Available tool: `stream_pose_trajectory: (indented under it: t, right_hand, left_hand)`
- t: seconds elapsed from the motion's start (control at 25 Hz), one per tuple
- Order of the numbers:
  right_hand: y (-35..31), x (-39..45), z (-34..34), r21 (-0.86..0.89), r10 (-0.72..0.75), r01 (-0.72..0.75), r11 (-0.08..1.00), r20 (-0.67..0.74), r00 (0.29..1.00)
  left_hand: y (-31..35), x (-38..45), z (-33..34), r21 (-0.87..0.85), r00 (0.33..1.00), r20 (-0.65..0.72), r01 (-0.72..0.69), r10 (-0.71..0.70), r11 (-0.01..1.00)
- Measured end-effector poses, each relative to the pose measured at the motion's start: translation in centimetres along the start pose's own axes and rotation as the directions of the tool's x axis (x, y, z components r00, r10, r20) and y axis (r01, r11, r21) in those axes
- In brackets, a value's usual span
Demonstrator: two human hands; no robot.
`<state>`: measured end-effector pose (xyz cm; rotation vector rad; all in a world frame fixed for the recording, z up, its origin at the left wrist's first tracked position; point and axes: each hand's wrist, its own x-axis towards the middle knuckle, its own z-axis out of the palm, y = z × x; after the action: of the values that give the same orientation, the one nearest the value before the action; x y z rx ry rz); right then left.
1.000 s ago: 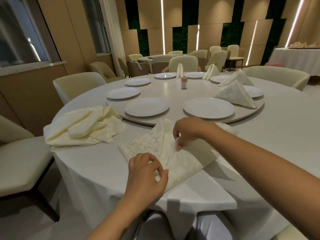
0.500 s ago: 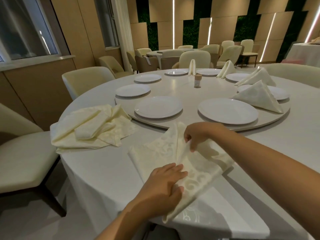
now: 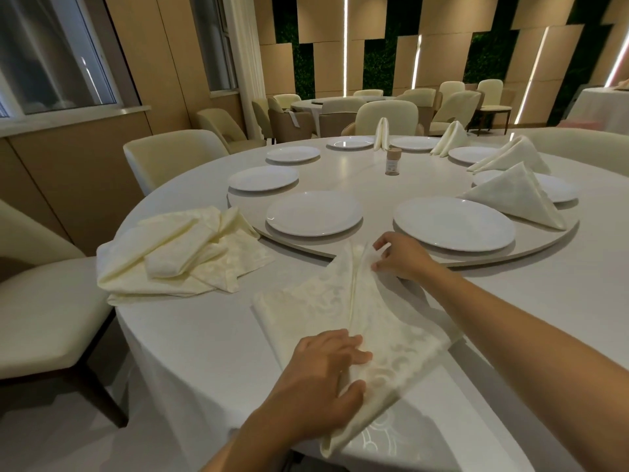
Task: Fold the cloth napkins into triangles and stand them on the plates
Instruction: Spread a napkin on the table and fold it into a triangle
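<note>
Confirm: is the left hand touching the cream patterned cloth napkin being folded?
Touching. Head view: left hand lies flat on the cream patterned cloth napkin, fingers pressing its near corner.

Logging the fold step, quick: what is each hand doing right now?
Left hand: fingers straight, pressing the napkin flat near its close corner.
Right hand: pinching the napkin's far corner, lifting a fold.

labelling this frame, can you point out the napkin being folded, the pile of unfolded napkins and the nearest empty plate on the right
napkin being folded [image 3: 340, 301]: head view, on its patterned left half.
pile of unfolded napkins [image 3: 177, 253]: head view, on the middle of the heap.
nearest empty plate on the right [image 3: 454, 223]: head view, on its bare centre.
</note>
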<state>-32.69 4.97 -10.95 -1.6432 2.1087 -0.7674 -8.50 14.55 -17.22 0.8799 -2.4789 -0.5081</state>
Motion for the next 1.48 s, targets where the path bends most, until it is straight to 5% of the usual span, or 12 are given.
stream_pose_trajectory:
  t: [0.44, 0.6, 0.76, 1.0, 1.48]
  right_hand:
    - [-1.1, -1.3, 2.0, -0.144, -0.009, -0.012, 0.989, -0.143, 0.99]
    - [-2.0, -5.2, 0.9, -0.278, -0.172, 0.099, 0.955, -0.251, 0.953]
    - [-1.2, -13.2, 1.8, -0.296, -0.287, 0.233, 0.927, -0.154, 0.946]
    - [1.9, -18.2, 3.3, -0.401, -0.167, 0.257, 0.879, 0.247, 0.955]
    - [6.0, -16.0, 0.9, -0.495, -0.042, 0.129, 0.859, 0.184, 0.982]
  left_hand:
    - [1.6, 0.1, -1.5, -0.031, 0.992, 0.097, 0.084, -0.081, 0.996]
    - [3.1, 1.5, -1.6, 0.174, 0.977, 0.159, 0.11, -0.139, 0.979]
    - [3.3, 1.5, 0.0, 0.376, 0.939, 0.295, 0.057, -0.178, 0.925]
    - [3.5, 1.1, 0.7, 0.451, 0.937, 0.277, 0.069, -0.213, 0.89]
    - [2.8, 1.1, 0.5, 0.351, 0.95, 0.278, 0.037, -0.142, 0.936]
